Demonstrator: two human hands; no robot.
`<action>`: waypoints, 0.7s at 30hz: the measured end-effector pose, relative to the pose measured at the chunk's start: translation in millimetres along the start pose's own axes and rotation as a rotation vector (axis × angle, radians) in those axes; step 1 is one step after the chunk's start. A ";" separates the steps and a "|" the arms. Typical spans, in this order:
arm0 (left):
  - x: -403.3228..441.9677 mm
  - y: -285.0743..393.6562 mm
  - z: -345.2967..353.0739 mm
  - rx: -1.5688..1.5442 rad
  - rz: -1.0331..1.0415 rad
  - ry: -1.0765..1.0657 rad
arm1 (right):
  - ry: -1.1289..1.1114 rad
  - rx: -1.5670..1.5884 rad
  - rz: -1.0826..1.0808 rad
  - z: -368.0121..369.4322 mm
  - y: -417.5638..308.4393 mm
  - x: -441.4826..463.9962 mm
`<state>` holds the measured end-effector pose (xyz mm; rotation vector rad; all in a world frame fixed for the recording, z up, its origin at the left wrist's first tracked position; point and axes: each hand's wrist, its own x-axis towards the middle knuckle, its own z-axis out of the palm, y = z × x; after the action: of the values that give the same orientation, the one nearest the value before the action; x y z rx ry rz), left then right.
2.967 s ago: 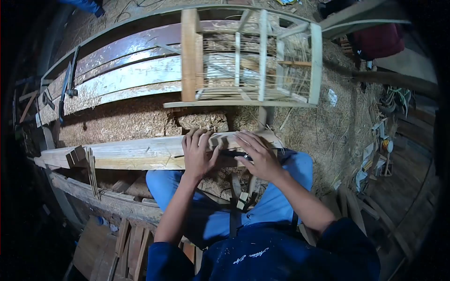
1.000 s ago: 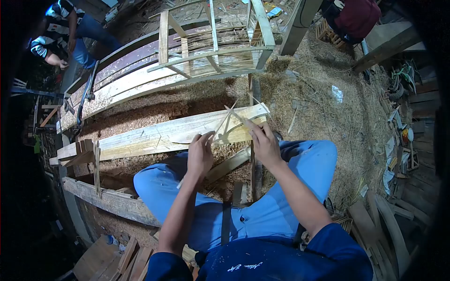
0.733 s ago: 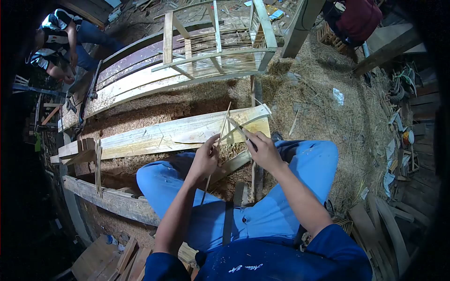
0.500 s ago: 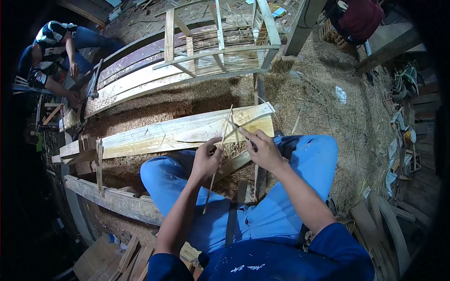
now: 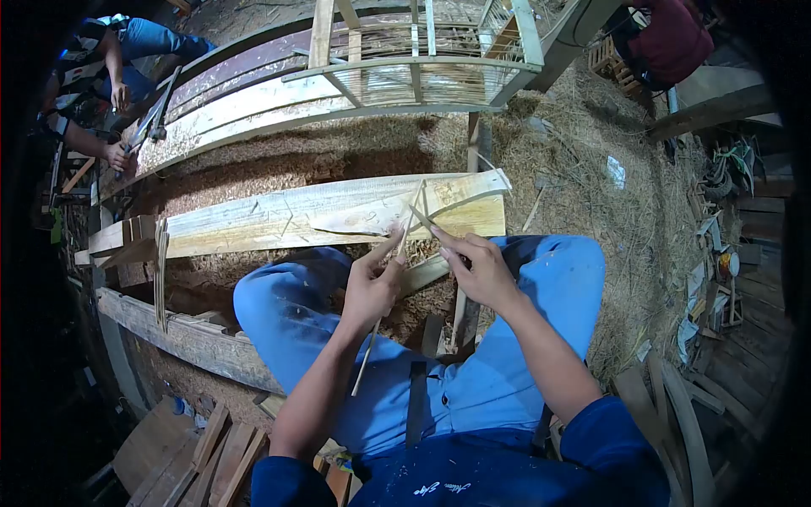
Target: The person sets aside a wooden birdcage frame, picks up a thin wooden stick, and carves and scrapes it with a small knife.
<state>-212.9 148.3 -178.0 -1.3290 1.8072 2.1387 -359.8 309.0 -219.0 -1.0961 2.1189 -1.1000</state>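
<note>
Stick point(image 5: 366, 358), thin and pale, runs slantwise through my left hand point(image 5: 374, 289), gripped between thumb and curled fingers, with my index finger pointing up along it. Its upper end shows over the long plank point(image 5: 228, 226) that lies in front of my knees, and its lower end reaches down over my blue jeans point(image 5: 549, 296). My right hand point(image 5: 483, 266) is closed on a slim pointed tool point(image 5: 420, 215), whose tip crosses the stick near its top; I cannot tell whether the two touch. At the plank's far left sits a wooden block point(image 5: 135, 240), with a bundle of thin sticks point(image 5: 160, 275) upright just beside it. Beyond the plank, past a strip of wood shavings point(image 5: 279, 166), a slatted frame point(image 5: 414, 80) rests at the right end of a bench point(image 5: 224, 114). A co-worker's hand point(image 5: 116, 156) is at the bench's left end, and another person in a maroon top point(image 5: 672, 42) is at the upper right.
</note>
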 end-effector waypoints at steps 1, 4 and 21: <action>-2.5 -1.3 -0.7 -0.002 -0.004 0.001 | 0.016 0.032 0.011 2.7 -0.6 0.0; -8.0 -4.0 -2.9 -0.089 -0.043 -0.013 | 0.033 0.053 0.018 7.3 0.1 2.0; -1.3 -5.6 1.9 -0.171 -0.065 0.075 | 0.134 0.019 -0.013 13.8 2.2 16.3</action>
<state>-210.2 152.3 -181.7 -1.5014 1.6108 2.2826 -359.6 290.3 -229.5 -1.0549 2.2020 -1.2284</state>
